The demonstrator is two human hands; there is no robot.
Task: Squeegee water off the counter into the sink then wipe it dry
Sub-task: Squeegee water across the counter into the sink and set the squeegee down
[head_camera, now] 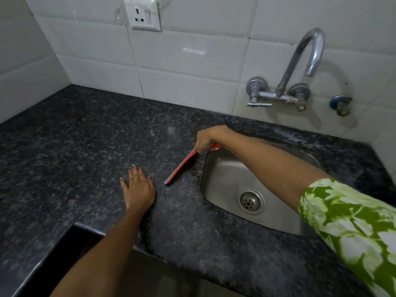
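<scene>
My right hand is closed around the handle of an orange squeegee, whose grey rubber blade rests on the dark speckled granite counter just left of the sink's rim. The steel sink with its round drain lies to the right, under my right forearm. Flat on the counter, palm down with fingers spread, my left hand sits a little left of the blade's near end and holds nothing.
A curved chrome tap with two valves is mounted on the white tiled wall above the sink. A wall socket sits at the top. The counter's front edge has a step-in at the lower left.
</scene>
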